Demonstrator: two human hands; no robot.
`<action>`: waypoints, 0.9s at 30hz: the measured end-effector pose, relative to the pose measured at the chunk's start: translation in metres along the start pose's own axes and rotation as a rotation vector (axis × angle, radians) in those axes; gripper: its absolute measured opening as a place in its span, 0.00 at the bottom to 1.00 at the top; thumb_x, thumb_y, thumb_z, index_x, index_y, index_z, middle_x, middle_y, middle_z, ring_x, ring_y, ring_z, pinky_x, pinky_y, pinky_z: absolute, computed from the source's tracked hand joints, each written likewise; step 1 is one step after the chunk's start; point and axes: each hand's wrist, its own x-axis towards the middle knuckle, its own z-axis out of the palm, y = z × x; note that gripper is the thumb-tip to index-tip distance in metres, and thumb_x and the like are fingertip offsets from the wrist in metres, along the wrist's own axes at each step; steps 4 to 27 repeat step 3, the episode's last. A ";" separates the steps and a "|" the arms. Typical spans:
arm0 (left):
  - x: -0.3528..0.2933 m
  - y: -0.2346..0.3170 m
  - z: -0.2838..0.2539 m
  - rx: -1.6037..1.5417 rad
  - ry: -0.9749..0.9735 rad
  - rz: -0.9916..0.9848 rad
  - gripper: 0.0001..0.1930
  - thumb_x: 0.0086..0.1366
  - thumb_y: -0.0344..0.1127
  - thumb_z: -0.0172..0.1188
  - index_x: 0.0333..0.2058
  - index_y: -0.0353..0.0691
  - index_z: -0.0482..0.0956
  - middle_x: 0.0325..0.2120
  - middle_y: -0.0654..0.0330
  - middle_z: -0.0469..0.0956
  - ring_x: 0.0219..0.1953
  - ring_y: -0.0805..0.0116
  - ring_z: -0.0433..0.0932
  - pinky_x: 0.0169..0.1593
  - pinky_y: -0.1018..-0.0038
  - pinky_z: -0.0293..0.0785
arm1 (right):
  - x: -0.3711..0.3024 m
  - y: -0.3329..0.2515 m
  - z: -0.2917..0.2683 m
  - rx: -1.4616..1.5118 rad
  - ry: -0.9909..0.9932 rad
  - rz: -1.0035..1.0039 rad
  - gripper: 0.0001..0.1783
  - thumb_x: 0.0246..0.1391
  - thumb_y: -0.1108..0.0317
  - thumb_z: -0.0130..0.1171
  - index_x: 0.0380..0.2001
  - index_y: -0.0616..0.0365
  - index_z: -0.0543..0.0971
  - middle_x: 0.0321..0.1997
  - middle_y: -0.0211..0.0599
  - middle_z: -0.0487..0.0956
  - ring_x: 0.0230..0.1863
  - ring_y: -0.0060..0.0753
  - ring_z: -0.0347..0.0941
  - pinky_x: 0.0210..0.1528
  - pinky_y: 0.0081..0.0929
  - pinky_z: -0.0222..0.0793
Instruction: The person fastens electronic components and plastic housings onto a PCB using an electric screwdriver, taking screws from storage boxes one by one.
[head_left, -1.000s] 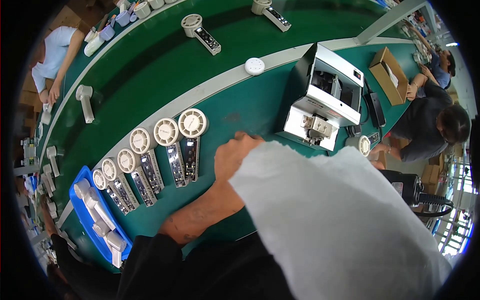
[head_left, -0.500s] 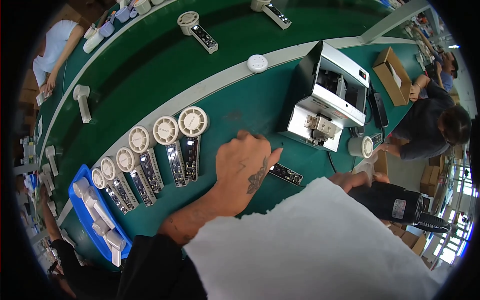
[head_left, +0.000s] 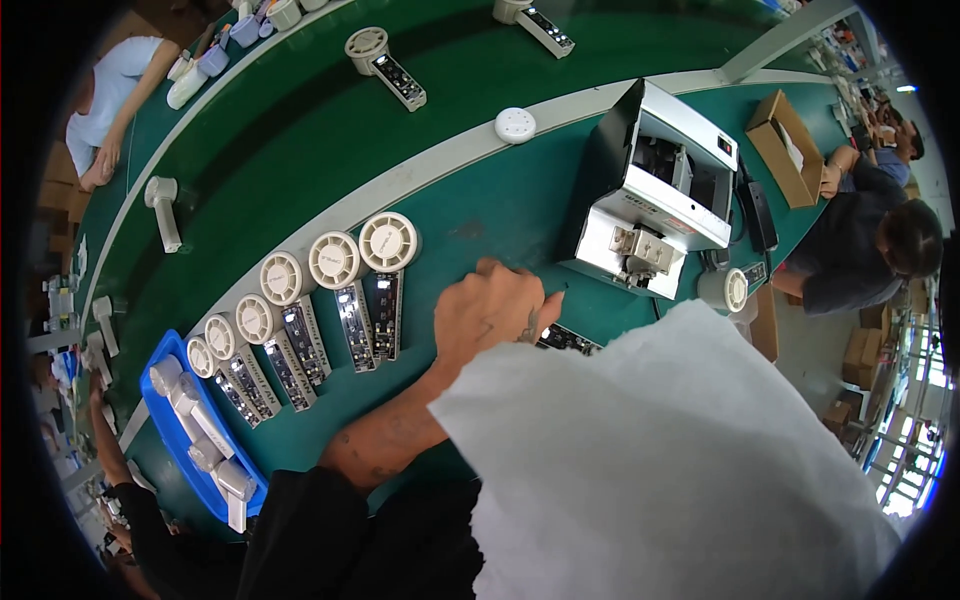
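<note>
My left hand (head_left: 487, 305) reaches over the green table from the lower left, palm down, fingers curled. It is closed on a handheld fan whose open handle with a dark circuit board (head_left: 568, 340) sticks out to the right beneath the thumb; the fan's head is hidden under the hand. A torn-edged white sheet (head_left: 670, 440) fills the lower right and overlaps part of the board. My right hand is hidden, presumably behind that sheet. Left of my left hand, several white fans (head_left: 388, 243) lie in a slanted row, slotted heads up, circuit boards exposed.
A silver-and-black machine (head_left: 690, 120) stands right of my left hand, with another fan (head_left: 735, 288) and a black adapter (head_left: 757, 215) beside it. A blue tray (head_left: 163, 412) holds white parts. Fans (head_left: 390, 72) lie on the green conveyor beyond. Co-workers sit at both sides, one near a cardboard box (head_left: 800, 180).
My right hand and the black corded power tool it held have gone out of sight behind the white sheet, which now sits higher and farther right. My left hand has hardly moved.
</note>
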 end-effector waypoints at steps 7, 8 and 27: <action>0.007 0.005 0.008 0.018 -0.097 0.009 0.22 0.58 0.57 0.68 0.26 0.41 0.86 0.26 0.47 0.79 0.21 0.52 0.84 0.22 0.65 0.81 | -0.007 -0.008 -0.008 -0.056 -0.085 0.036 0.52 0.56 0.17 0.39 0.60 0.56 0.62 0.30 0.54 0.77 0.25 0.42 0.75 0.31 0.43 0.79; 0.007 0.005 0.008 0.018 -0.097 0.009 0.22 0.58 0.57 0.68 0.26 0.41 0.86 0.26 0.47 0.79 0.21 0.52 0.84 0.22 0.65 0.81 | -0.007 -0.008 -0.008 -0.056 -0.085 0.036 0.52 0.56 0.17 0.39 0.60 0.56 0.62 0.30 0.54 0.77 0.25 0.42 0.75 0.31 0.43 0.79; 0.007 0.005 0.008 0.018 -0.097 0.009 0.22 0.58 0.57 0.68 0.26 0.41 0.86 0.26 0.47 0.79 0.21 0.52 0.84 0.22 0.65 0.81 | -0.007 -0.008 -0.008 -0.056 -0.085 0.036 0.52 0.56 0.17 0.39 0.60 0.56 0.62 0.30 0.54 0.77 0.25 0.42 0.75 0.31 0.43 0.79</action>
